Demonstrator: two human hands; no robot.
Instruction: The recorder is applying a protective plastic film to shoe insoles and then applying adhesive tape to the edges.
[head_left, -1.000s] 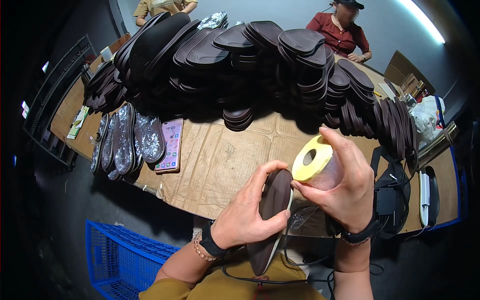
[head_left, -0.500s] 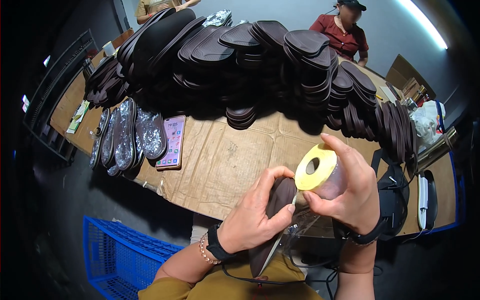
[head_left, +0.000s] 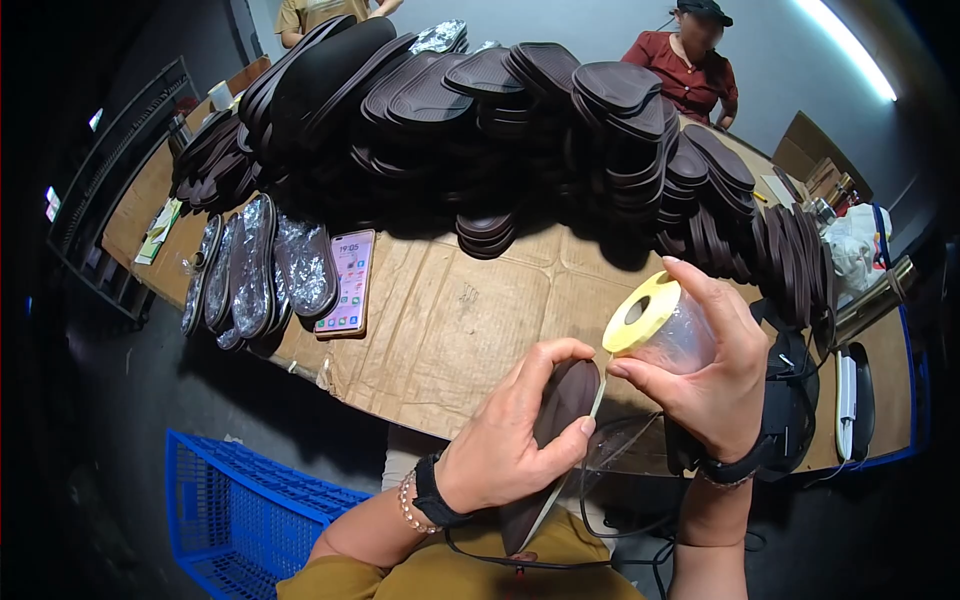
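A dark brown shoe sole (head_left: 574,388) stands on edge, tilted, close to my body. My left hand (head_left: 508,432) grips it, fingers over its far side and thumb at its pale edge. Above and to the right, my right hand (head_left: 717,388) is wrapped round a roll of clear film (head_left: 688,338) with a yellow end face and a round core hole. A narrow strip seems to run from the roll down to the sole's edge. Clear film (head_left: 622,440) hangs beside the sole, below the roll.
Across the cardboard-covered table (head_left: 440,340) rises a big heap of dark soles (head_left: 430,95). Film-wrapped soles (head_left: 250,275) and a phone (head_left: 346,285) lie at left. A blue crate (head_left: 250,510) stands below; a black cable (head_left: 560,562) crosses my lap. Two people are beyond the table.
My right hand has moved slightly right with the roll, tilting it so more of its clear side shows. The gap between roll and sole has widened a little.
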